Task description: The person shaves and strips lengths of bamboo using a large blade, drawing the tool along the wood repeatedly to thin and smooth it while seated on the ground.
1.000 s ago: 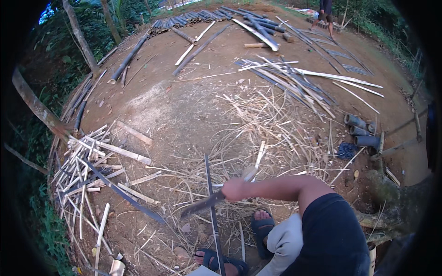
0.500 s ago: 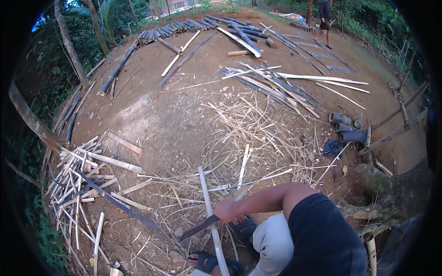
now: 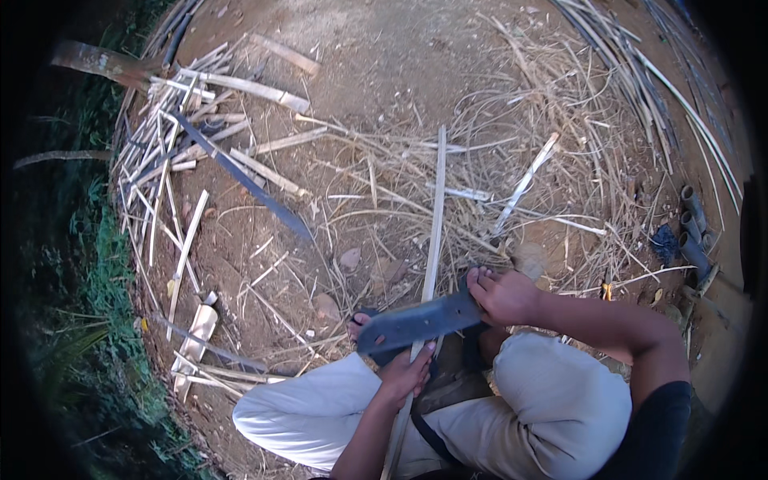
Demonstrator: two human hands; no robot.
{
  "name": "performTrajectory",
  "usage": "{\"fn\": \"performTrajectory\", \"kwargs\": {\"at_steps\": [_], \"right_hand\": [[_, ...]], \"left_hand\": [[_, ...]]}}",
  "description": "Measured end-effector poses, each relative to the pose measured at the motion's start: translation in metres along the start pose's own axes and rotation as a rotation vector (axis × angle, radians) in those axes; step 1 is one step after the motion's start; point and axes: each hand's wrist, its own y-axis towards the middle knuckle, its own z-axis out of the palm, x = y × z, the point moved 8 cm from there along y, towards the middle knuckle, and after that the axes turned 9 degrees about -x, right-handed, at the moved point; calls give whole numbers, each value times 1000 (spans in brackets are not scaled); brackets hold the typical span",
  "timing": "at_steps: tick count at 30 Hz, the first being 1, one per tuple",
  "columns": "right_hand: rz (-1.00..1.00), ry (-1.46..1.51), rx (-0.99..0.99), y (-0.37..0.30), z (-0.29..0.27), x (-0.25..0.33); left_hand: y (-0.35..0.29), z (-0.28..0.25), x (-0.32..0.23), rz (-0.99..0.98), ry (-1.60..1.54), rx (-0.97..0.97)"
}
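Observation:
A long pale bamboo strip point(image 3: 436, 216) runs from the ground in front of me back between my legs. My left hand point(image 3: 406, 373) is closed round its near part. My right hand point(image 3: 504, 296) grips the right end of a broad, flat, blue-black piece point(image 3: 420, 322) with a few small marks or holes; its exact kind I cannot tell. That piece lies across the bamboo strip, just ahead of my left hand, and covers part of it. The knife from before cannot be made out. My sandalled feet are partly hidden beneath.
Split bamboo pieces point(image 3: 168, 136) are heaped at the left, with a long dark strip point(image 3: 244, 184) leaning out of them. Thin shavings point(image 3: 552, 104) cover the ground ahead. Short dark bamboo tubes point(image 3: 694, 252) lie at the right, near an orange-handled tool point(image 3: 606, 286).
My view has swung down and to the left. My left hand has come into view on the bamboo strip. The right hand held a dark-bladed knife; now it grips the broad blue-black piece.

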Motion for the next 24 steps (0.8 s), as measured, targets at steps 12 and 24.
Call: {"fn": "performTrajectory", "kwargs": {"at_steps": [12,24], "right_hand": [[660,-49,52,58,-1,-146],[305,-101,255,73,5,-67]], "left_hand": [[-18,5,8,-51,-169,87],[-64,-5,52,-274,-425,267]]}}
